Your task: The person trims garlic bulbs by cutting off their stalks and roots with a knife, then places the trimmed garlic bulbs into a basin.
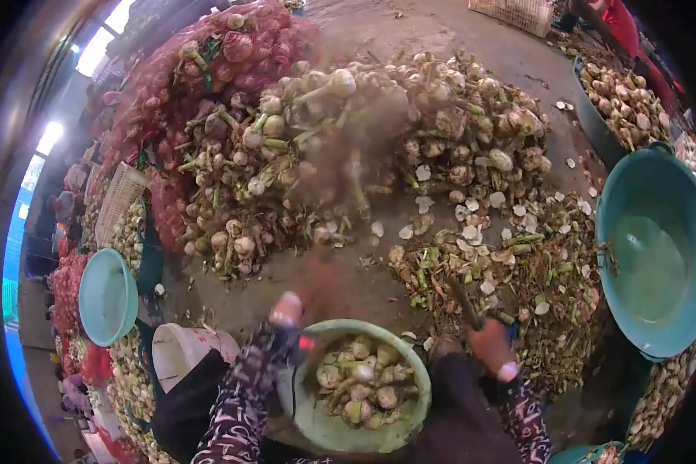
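My left hand (pixel 315 282) is smeared by motion at the front edge of a large heap of garlic bulbs (pixel 286 147), above the basin; its fingers are blurred. To the right, my right hand (pixel 491 346) is closed around the handle of a dark tool (pixel 462 300), whose blade points up over the trimmings (pixel 541 309). Between my forearms, a pale green basin (pixel 290 387) holds several trimmed garlic bulbs (pixel 361 373). A brownish blur hangs in front of the heap; what it is cannot be made out.
Red net sacks of garlic (pixel 247 39) lie behind the heap. A large green tub (pixel 649 271) stands at right. At left are a white bucket (pixel 189 352) and a green basin (pixel 108 298). Another person's red sleeve (pixel 620 27) shows at the upper right, near a crate (pixel 514 14).
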`<state>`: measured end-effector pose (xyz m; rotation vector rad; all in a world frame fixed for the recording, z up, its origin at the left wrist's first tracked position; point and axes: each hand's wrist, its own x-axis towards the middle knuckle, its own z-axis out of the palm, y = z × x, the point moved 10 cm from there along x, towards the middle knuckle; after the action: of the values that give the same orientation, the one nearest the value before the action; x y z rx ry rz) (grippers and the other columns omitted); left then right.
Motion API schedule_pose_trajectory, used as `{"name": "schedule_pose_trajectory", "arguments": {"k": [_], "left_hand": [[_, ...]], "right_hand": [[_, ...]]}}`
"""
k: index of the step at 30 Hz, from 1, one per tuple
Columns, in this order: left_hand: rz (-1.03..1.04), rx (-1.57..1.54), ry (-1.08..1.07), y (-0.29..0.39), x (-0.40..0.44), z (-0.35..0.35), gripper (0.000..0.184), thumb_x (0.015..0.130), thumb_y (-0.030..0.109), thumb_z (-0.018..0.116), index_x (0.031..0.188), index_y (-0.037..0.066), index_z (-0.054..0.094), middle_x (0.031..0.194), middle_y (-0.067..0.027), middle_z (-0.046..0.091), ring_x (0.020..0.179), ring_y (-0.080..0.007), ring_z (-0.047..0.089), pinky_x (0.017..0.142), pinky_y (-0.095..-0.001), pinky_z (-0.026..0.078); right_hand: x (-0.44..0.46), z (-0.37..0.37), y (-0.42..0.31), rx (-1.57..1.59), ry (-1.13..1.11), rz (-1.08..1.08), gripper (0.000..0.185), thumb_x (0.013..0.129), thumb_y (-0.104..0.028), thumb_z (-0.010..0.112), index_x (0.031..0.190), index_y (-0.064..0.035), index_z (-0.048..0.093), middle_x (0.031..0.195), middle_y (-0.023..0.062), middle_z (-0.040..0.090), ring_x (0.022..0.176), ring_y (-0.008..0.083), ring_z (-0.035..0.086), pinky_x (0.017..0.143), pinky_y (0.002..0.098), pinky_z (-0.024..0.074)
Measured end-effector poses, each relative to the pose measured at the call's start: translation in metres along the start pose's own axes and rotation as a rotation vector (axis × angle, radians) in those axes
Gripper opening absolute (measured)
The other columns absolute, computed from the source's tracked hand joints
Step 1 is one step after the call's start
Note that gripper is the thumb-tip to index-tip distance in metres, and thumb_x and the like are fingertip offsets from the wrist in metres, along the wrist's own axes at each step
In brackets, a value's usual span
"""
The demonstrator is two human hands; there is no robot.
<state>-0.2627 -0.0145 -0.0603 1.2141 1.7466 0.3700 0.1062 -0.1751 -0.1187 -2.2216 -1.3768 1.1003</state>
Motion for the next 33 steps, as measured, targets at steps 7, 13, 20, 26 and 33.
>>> {"name": "schedule_pose_trajectory", "arguments": {"k": [7, 13, 20, 26, 33], "left_hand": [[0.166, 0.371, 0.260, -0.055, 0.151, -0.009, 0.046, 0.083, 0.024, 0.055, 0.122, 0.002, 0.047, 0.117, -0.0128, 0.055, 0.101, -0.0227, 0.055, 0.088, -0.0351, 0.042], [0.123, -0.876, -0.360, -0.036, 0.079, 0.046, 0.042, 0.084, 0.020, 0.051, 0.119, -0.002, 0.047, 0.121, -0.0100, 0.051, 0.104, -0.0211, 0.053, 0.095, -0.0348, 0.039], [0.399, -0.502, -0.613, 0.013, -0.039, 0.086, 0.030, 0.085, 0.012, 0.053, 0.110, -0.004, 0.055, 0.109, -0.0122, 0.058, 0.101, -0.0278, 0.056, 0.092, -0.0360, 0.043], [0.665, -0.185, -0.437, 0.061, -0.078, 0.094, 0.033, 0.073, 0.017, 0.070, 0.102, 0.005, 0.060, 0.099, -0.0058, 0.063, 0.089, -0.0194, 0.060, 0.080, -0.0332, 0.048], [0.165, -0.719, -0.381, -0.012, -0.066, 0.112, 0.046, 0.068, 0.017, 0.077, 0.106, 0.002, 0.055, 0.103, -0.0089, 0.062, 0.089, -0.0176, 0.061, 0.077, -0.0317, 0.051]], "right_hand": [[0.003, 0.045, -0.019, -0.035, -0.124, -0.040, 0.036, 0.071, -0.032, 0.064, 0.090, -0.0014, 0.063, 0.080, 0.0247, 0.062, 0.079, 0.0413, 0.060, 0.071, 0.0440, 0.0496], [0.000, 0.019, -0.059, 0.087, -0.066, -0.159, 0.032, 0.075, -0.029, 0.063, 0.092, -0.0010, 0.062, 0.078, 0.0238, 0.062, 0.077, 0.0406, 0.060, 0.067, 0.0433, 0.0493], [-0.021, -0.013, -0.157, 0.085, -0.009, -0.458, 0.030, 0.075, -0.031, 0.063, 0.091, -0.0049, 0.061, 0.071, 0.0184, 0.061, 0.068, 0.0377, 0.060, 0.061, 0.0436, 0.0482], [-0.043, -0.014, -0.201, -0.059, -0.043, -0.604, 0.024, 0.071, -0.027, 0.062, 0.074, -0.0051, 0.052, 0.063, 0.0155, 0.057, 0.063, 0.0354, 0.059, 0.057, 0.0444, 0.0455], [-0.037, -0.002, -0.177, -0.060, -0.016, -0.642, 0.026, 0.069, -0.028, 0.064, 0.078, -0.0053, 0.053, 0.068, 0.0156, 0.057, 0.065, 0.0342, 0.059, 0.057, 0.0428, 0.0460]]}}
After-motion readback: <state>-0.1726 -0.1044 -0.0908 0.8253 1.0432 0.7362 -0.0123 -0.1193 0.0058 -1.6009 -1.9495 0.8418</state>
